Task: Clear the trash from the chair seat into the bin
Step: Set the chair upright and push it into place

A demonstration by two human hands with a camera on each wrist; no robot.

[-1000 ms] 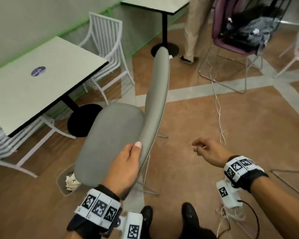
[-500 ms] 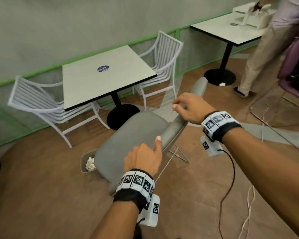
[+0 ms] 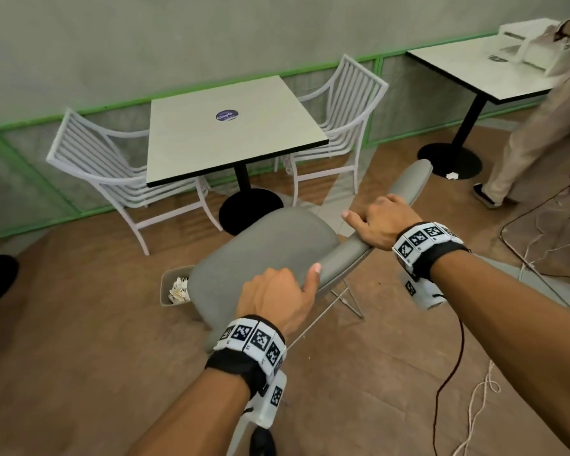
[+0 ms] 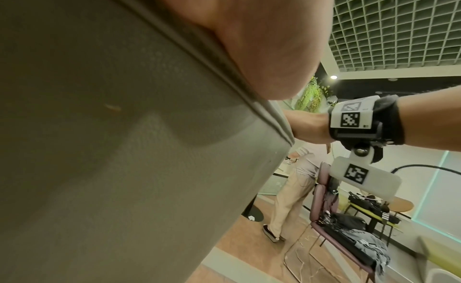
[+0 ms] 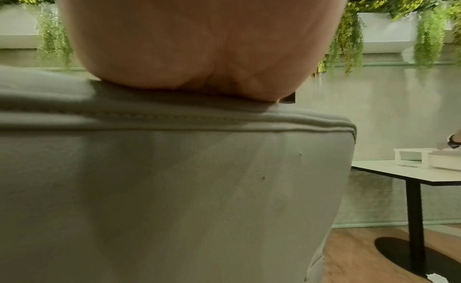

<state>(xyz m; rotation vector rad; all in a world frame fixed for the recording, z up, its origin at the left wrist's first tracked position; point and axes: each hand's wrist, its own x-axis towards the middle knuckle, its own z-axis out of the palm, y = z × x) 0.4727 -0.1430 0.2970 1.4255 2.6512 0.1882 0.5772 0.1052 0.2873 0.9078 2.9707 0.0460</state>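
Both hands now on the grey chair (image 3: 264, 255) backrest, frame centre: left hand (image 3: 273, 299) curled over its top edge, and the right hand (image 3: 380, 225), free in the air a second ago, has come to grip it further along. Seat looks bare; crumpled paper trash (image 3: 178, 289) sits in the bin (image 3: 170, 274) lower left, beside the seat, so clearing seems done. Table sticker (image 3: 227, 115) text unreadable.

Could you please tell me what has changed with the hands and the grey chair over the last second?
The right hand, free in the air a second ago, came over and took hold of the top of the chair backrest. The left hand kept its grip on the backrest edge. The seat stays bare, and the bin with crumpled paper still sits beside it.
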